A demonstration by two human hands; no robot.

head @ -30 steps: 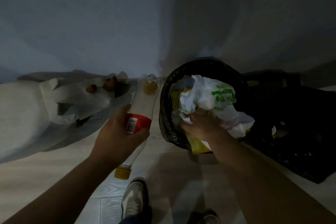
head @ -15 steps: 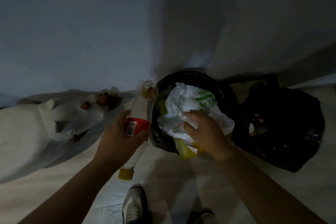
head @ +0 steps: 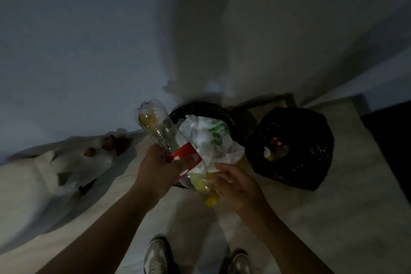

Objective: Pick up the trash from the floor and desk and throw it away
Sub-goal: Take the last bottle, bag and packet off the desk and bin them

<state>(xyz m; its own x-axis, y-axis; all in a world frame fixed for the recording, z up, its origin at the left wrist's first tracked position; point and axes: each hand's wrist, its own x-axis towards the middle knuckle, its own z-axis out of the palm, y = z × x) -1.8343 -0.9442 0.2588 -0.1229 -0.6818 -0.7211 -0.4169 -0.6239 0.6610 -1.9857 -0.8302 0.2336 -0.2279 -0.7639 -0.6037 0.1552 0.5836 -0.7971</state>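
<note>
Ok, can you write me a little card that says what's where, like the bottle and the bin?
left grip: holds the plastic bottle at its red label, yellow cap end down
right grip: beside the bottle's cap end; unclear if it holds anything
trash bin: black, stuffed with a white plastic bag with green print
black trash bag: on the floor, right of the bin

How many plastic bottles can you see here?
1: a red-labelled plastic bottle, cap down, gripped by the left hand beside the trash bin. The open black bag on the floor may hide more.
</note>
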